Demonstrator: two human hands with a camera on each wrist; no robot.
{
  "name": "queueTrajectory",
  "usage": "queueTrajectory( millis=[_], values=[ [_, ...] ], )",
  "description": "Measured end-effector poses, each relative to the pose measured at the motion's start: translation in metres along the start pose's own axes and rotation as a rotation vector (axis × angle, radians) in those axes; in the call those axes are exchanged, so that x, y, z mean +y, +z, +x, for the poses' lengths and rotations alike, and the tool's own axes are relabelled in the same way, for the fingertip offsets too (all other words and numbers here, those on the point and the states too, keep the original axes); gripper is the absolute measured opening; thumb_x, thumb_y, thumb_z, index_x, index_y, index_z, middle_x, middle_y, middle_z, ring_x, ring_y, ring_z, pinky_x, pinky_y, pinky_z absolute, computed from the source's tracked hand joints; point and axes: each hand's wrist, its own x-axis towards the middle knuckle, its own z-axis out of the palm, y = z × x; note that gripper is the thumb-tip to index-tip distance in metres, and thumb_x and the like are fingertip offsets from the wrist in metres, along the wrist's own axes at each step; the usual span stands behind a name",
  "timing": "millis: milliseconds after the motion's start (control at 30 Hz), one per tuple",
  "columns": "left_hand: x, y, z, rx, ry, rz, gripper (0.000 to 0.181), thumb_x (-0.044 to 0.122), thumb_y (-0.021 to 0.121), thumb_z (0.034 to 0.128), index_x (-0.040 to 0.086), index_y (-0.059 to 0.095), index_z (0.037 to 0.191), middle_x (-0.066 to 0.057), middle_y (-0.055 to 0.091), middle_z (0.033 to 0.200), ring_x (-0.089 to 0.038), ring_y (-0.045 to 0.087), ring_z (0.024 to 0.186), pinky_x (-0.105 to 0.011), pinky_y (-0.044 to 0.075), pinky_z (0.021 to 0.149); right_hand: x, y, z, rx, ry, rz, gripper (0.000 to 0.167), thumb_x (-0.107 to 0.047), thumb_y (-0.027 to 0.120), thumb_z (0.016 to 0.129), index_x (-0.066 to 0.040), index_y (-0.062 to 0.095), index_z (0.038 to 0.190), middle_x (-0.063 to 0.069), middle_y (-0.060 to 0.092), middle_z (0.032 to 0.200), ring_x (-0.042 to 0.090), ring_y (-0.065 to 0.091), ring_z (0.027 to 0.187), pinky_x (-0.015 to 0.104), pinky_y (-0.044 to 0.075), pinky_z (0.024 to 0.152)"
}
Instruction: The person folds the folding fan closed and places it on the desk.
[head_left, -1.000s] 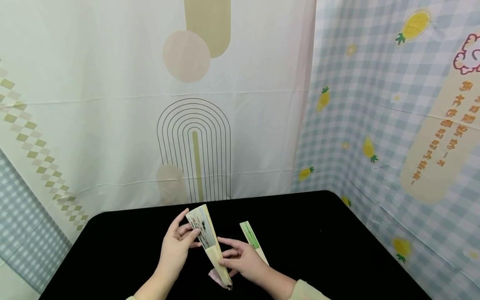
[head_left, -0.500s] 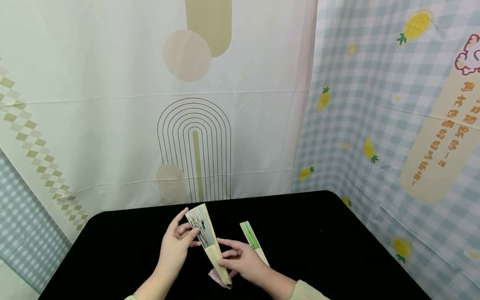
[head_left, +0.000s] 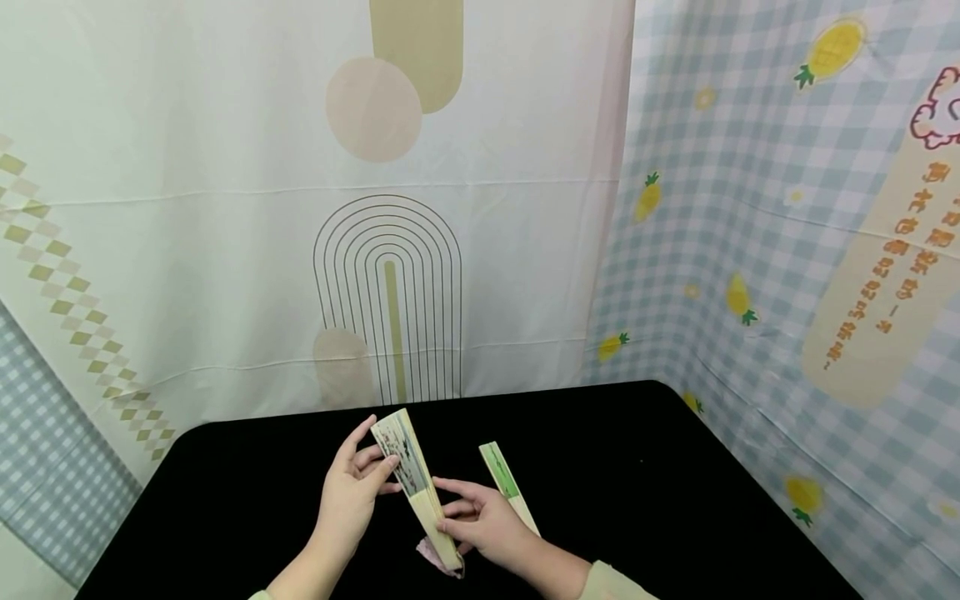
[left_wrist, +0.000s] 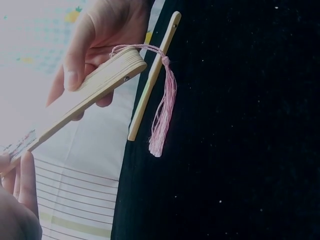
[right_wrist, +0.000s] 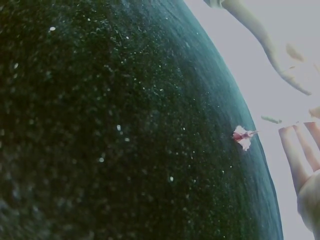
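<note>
A folding fan (head_left: 426, 504), nearly closed, with pale ribs and a printed leaf, is held tilted above the black table. My left hand (head_left: 352, 492) pinches its upper, printed end between thumb and fingers. My right hand (head_left: 491, 518) holds the lower ribs near the pivot. From that pivot end hangs a pink tassel (left_wrist: 165, 110), clearest in the left wrist view. A second fan (head_left: 501, 471), closed, with a green strip, lies on the table behind my right hand, which partly hides it. Glare washes out the fan in the right wrist view.
The black-covered table (head_left: 637, 483) has a rounded far edge. Behind it hangs a white patterned curtain (head_left: 525, 275), and to the right a blue checked curtain (head_left: 675, 250) with pineapples.
The held fan's folds have drawn slightly closer together, so its upper end looks a little narrower. Both hands stay almost where they were; the second fan has not moved.
</note>
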Motion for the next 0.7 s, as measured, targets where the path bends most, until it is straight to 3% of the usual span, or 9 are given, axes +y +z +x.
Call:
queueTrajectory(
  millis=[267,700],
  values=[
    [0.0017,-0.0007,-0.0016,-0.016,-0.041,0.003,0.075,0.002,0.066,0.0942,0.028,0.031,0.156,-0.021,0.063,0.123,-0.018,0.07,0.095,-0.035,0.061,0.073,0.0,0.0021,-0.0008,0.009,-0.001,-0.021,0.053,-0.006,0.071,0.091,-0.013,0.057,0.142,0.012,0.074,0.101,0.014,0.07,0.073,0.025,0.057,0.052],
    [0.0019,0.0009,-0.0027,-0.036,-0.049,0.024,0.069,0.007,0.065,0.0968,0.033,0.035,0.154,-0.019,0.063,0.126,-0.017,0.068,0.101,-0.034,0.061,0.076,-0.0024,0.0017,-0.0021,-0.014,-0.004,-0.052,0.052,-0.007,0.07,0.093,-0.012,0.056,0.142,0.01,0.074,0.101,0.013,0.07,0.072,0.027,0.059,0.054]
  ],
)
